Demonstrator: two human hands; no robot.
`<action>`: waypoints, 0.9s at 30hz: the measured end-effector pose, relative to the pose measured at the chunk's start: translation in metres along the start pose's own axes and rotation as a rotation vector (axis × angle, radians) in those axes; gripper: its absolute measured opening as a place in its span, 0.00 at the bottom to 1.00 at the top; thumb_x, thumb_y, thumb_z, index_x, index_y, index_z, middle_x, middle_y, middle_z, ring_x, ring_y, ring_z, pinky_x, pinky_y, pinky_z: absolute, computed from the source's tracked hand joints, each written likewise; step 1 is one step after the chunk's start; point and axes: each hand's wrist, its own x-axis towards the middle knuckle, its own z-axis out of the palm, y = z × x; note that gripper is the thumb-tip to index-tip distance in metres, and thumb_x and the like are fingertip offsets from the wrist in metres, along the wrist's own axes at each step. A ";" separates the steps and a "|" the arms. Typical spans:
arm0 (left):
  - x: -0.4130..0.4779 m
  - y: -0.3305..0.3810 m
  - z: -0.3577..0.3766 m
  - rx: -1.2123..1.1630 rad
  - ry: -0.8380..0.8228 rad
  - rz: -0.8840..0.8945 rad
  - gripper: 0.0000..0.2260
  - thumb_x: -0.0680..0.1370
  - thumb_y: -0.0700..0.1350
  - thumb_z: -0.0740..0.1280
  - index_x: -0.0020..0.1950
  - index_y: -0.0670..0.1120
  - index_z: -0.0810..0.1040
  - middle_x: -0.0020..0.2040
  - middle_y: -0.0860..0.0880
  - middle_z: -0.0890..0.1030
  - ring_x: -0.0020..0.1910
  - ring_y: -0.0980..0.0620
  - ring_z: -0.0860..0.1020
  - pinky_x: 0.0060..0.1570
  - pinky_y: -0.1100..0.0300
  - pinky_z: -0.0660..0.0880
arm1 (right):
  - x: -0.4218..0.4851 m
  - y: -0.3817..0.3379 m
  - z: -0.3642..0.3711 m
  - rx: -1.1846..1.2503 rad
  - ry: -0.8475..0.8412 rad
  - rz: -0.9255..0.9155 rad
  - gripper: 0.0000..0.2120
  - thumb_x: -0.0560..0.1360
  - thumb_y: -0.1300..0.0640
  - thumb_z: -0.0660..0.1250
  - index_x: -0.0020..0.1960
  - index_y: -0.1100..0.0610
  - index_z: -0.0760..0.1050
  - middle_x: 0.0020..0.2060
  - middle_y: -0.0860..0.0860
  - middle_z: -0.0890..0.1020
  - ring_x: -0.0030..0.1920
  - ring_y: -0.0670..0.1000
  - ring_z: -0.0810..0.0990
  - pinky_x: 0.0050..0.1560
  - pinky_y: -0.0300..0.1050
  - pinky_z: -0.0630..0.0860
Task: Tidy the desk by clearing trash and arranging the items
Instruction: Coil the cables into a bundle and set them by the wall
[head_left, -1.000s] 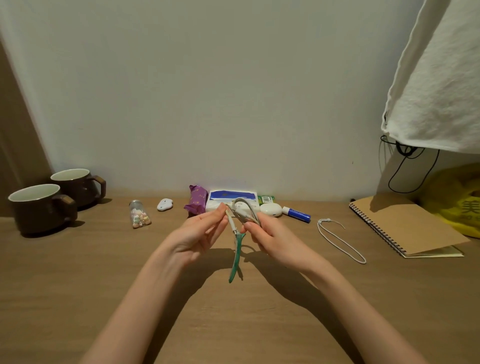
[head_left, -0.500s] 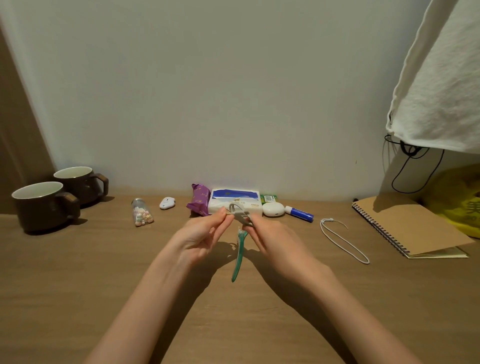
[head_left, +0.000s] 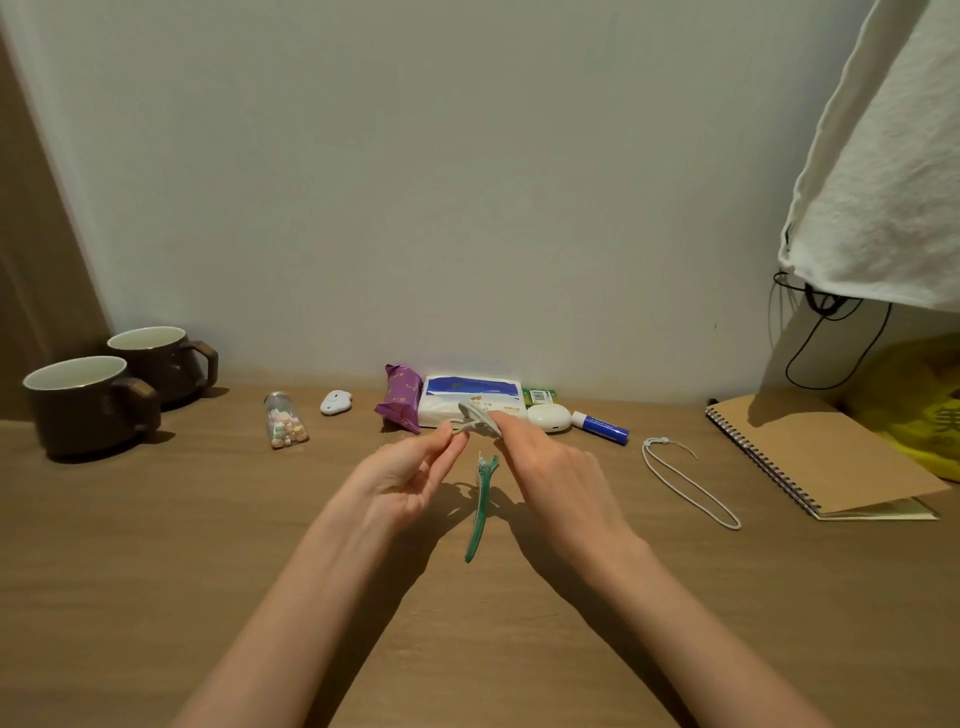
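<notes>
Above the middle of the wooden desk (head_left: 156, 571), my left hand (head_left: 410, 478) pinches one end of a small grey elastic loop (head_left: 475, 418). My right hand (head_left: 556, 478) pinches the loop's other end with its fingertips. A long green hair clip (head_left: 480, 512) lies lengthwise just below and between the hands, free of both. I cannot tell whether the clip rests flat on the desk.
Along the wall stand two brown mugs (head_left: 88, 400), a small candy bottle (head_left: 284, 426), a white gadget (head_left: 336, 402), a purple packet (head_left: 401, 402), a tissue pack (head_left: 470, 395), a white case (head_left: 549, 417) and a blue stick (head_left: 601, 427). At right are a white cord (head_left: 691, 486), a spiral notebook (head_left: 821, 457), a yellow bag (head_left: 914, 405) and a hanging cloth (head_left: 883, 182).
The grey loop was on the green clip, held by both hands. Now the loop is off it, between my fingertips, and the clip sits lower, apart from the hands.
</notes>
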 end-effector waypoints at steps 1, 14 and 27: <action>-0.001 0.000 0.000 0.001 0.009 0.000 0.05 0.74 0.33 0.67 0.49 0.34 0.78 0.36 0.36 0.82 0.30 0.46 0.83 0.28 0.59 0.80 | 0.000 0.001 0.002 -0.009 0.041 -0.007 0.31 0.64 0.63 0.79 0.65 0.60 0.73 0.42 0.53 0.83 0.31 0.47 0.81 0.27 0.34 0.71; -0.007 -0.003 0.000 -0.054 0.046 0.008 0.10 0.73 0.34 0.69 0.54 0.35 0.77 0.43 0.36 0.82 0.32 0.45 0.83 0.25 0.58 0.79 | 0.005 0.008 0.007 -0.108 0.172 -0.119 0.35 0.59 0.65 0.81 0.65 0.59 0.75 0.36 0.53 0.81 0.28 0.48 0.78 0.22 0.36 0.72; -0.014 -0.011 0.008 0.414 -0.134 0.459 0.07 0.77 0.36 0.63 0.49 0.43 0.81 0.49 0.42 0.82 0.44 0.50 0.83 0.42 0.61 0.81 | 0.007 0.012 0.010 0.557 0.036 0.396 0.11 0.81 0.57 0.57 0.62 0.50 0.72 0.40 0.48 0.77 0.38 0.43 0.74 0.35 0.35 0.69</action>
